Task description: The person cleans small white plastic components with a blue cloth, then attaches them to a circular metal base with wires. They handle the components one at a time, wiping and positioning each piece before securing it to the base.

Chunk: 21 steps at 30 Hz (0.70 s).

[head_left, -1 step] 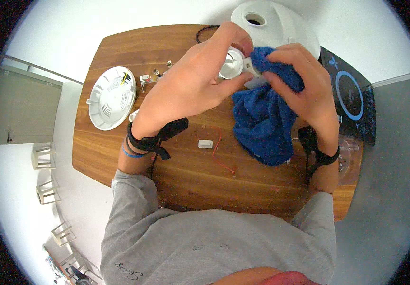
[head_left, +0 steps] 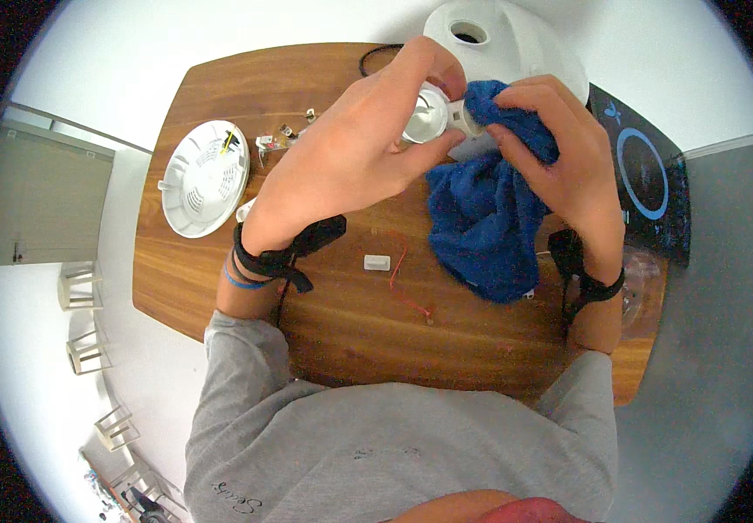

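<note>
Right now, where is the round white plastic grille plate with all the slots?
In the head view the round white slotted plastic plate lies flat at the left end of the brown wooden table, left of the person's left hand and beside some small loose parts.

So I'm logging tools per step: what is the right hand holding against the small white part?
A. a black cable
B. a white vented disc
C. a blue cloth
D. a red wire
C: the right hand grips a blue cloth pressed to the white part that the left hand holds; the red wire and white vented disc lie untouched on the table.
</note>
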Each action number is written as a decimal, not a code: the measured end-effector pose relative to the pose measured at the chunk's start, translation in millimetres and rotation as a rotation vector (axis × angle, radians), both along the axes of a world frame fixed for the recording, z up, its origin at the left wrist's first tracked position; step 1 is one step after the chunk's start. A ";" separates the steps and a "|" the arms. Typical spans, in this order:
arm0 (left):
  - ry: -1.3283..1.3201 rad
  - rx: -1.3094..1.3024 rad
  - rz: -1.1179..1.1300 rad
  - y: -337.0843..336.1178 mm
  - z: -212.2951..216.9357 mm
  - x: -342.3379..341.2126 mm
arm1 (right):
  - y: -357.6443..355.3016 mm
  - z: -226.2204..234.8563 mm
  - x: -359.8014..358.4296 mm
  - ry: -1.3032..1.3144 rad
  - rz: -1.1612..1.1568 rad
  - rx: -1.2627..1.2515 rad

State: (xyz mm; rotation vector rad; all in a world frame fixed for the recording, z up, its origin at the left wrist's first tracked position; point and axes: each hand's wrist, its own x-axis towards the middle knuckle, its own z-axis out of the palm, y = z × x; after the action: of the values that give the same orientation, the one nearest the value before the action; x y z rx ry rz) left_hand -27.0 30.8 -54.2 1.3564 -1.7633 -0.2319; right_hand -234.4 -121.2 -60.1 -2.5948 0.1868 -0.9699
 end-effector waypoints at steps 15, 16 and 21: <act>0.111 -0.088 0.009 -3.3 5.5 0.2 | -0.1 -5.2 2.9 -0.135 0.118 0.044; 0.106 -0.075 0.018 -2.6 5.5 0.4 | 0.0 -5.6 3.2 -0.156 0.135 0.015; -0.059 -0.087 0.065 -1.4 5.0 -0.1 | -2.5 -7.5 7.9 -0.172 0.165 -0.132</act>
State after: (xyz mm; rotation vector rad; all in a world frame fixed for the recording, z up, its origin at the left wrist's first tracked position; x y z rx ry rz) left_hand -27.1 29.4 -49.2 1.3677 -1.7542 -0.0797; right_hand -226.4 -123.7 -67.5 -2.5760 -0.1383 -1.1713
